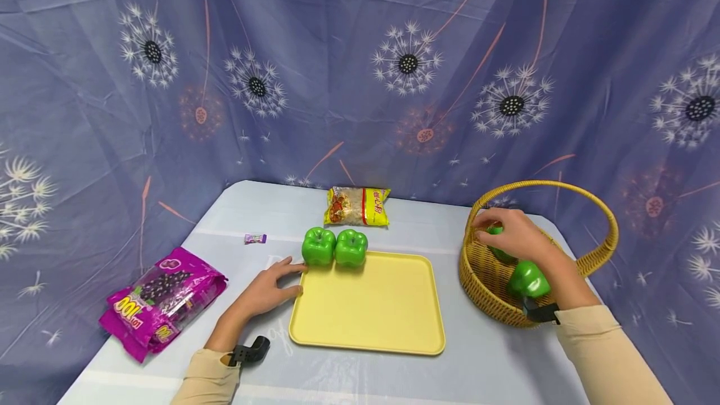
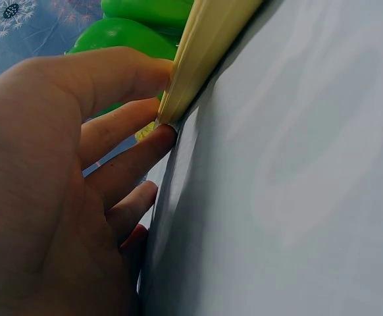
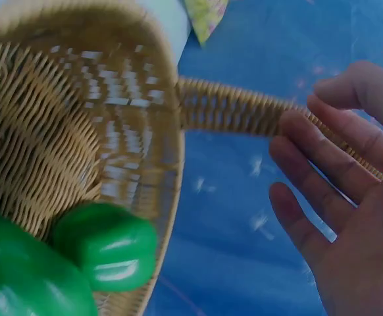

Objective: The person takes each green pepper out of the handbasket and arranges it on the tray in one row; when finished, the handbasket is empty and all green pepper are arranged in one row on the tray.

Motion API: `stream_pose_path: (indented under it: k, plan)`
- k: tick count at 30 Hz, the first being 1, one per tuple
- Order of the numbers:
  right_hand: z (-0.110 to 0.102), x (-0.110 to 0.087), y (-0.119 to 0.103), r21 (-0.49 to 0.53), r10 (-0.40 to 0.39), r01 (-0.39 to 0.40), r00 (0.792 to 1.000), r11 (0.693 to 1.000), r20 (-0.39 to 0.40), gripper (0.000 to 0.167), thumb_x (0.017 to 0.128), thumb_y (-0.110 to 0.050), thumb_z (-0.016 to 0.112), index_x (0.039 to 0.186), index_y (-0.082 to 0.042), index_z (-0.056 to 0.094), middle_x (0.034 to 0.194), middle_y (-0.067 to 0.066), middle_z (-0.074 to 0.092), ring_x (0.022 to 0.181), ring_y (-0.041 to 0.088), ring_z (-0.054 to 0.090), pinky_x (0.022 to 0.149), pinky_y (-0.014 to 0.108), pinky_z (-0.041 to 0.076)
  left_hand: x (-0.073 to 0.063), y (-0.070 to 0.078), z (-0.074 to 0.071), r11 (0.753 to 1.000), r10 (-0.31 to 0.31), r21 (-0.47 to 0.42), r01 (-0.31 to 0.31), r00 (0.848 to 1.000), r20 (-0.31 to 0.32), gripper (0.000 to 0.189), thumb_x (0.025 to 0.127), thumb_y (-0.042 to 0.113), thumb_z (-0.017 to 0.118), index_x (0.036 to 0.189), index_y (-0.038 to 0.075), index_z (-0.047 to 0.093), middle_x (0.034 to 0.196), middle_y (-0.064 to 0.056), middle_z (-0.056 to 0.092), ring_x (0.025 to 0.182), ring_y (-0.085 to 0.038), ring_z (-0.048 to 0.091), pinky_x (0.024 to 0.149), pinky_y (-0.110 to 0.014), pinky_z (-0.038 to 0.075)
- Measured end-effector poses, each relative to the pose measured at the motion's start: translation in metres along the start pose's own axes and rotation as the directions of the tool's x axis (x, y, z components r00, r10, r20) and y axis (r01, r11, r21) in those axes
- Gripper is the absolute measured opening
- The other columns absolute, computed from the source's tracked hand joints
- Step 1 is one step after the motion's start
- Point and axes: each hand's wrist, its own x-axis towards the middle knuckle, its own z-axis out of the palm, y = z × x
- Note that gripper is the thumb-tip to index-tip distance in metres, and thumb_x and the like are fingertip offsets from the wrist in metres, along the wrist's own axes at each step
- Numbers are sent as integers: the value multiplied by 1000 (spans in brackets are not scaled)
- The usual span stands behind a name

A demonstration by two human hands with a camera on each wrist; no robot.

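My left hand rests at the left edge of a yellow tray, fingers fairly straight. In the left wrist view, its thumb and fingertips touch the tray's rim. Two green bell peppers, a left one and a right one, sit side by side at the tray's far left corner. Above the wicker basket, my right hand hovers with loosely bent fingers and holds nothing. The right wrist view has it beside the basket's handle. Inside the basket lie green bell peppers.
A purple candy bag lies at the table's left side, with a small wrapped candy farther back. Behind the tray is a yellow food packet. A patterned blue curtain surrounds the white table.
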Motion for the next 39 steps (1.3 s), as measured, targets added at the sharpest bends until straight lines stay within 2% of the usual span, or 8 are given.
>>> stream_pose_path:
  k: [4,11,16,24,29,34,39]
  plan:
    - [-3,0,18,-14,70,-70,998,997,0,28,91,-22,66,115,-7,67,108,9,66,101,32,60,86,53,47,0,0,0,1000,0,-2,0,1000,0,46,87,34,70,130,24,62,149,-19,36,135,-45,30,104,-67,23]
    - [-1,2,48,-41,188,-188,982,981,-8,51,92,-42,62,126,-4,60,123,20,57,110,39,53,86,56,45,0,1,-1,1000,-23,-3,23,1000,8,45,86,32,71,130,24,62,150,-18,35,136,-44,29,105,-66,23]
    - [3,6,65,-45,239,-241,970,970,-42,59,91,-46,61,130,-2,56,127,25,52,113,44,49,86,60,43,-1,2,-1,999,-35,-14,35,999,8,45,86,32,71,130,25,62,150,-17,34,136,-44,29,105,-66,22]
    - [12,13,84,-134,289,-297,954,945,-77,52,92,-35,64,130,-1,55,127,29,48,112,49,46,82,62,43,2,-1,1,1000,-26,-10,26,1000,1,44,86,34,71,129,26,63,150,-17,35,135,-44,30,104,-66,23]
    - [16,15,88,-169,330,-329,944,929,-26,55,92,-31,64,135,1,50,129,36,40,116,54,39,86,66,39,1,0,1,999,-38,-14,39,999,6,44,86,33,71,128,26,63,150,-17,35,136,-43,30,105,-65,23]
    - [19,14,93,-166,319,-311,947,936,23,62,89,-27,67,139,2,45,134,39,36,120,57,34,93,68,34,1,0,2,999,-35,-2,35,999,5,44,86,34,71,128,28,63,150,-16,35,136,-42,30,105,-65,23]
    - [25,13,101,-138,320,-311,946,940,49,64,88,-27,68,140,2,45,132,38,40,115,55,41,89,65,39,2,-1,1,999,-37,-6,37,999,3,44,85,35,71,128,29,62,151,-16,34,136,-42,29,106,-64,22]
